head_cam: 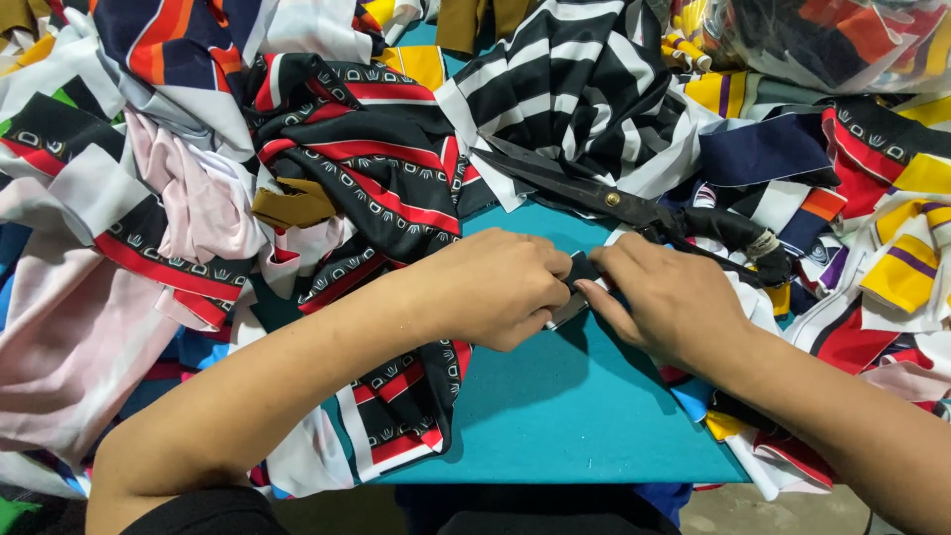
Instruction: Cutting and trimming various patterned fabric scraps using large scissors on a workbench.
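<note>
Hands meet on the teal table (565, 416): left hand (495, 287) and right hand (674, 302) both pinch a small dark fabric piece (580, 272) between them. Nearby scissors (594, 188) could snag a sleeve, judging by closeness.

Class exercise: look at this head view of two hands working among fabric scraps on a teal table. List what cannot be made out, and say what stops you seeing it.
1. Small dark piece: mostly covered by the left hand and right hand; its shape and kind unclear.
2. Scissors: handles partly buried in fabric scraps.
3. Teal table: its far part hidden by the piled cloth.
4. Clear bag: cut off by the top edge.
</note>
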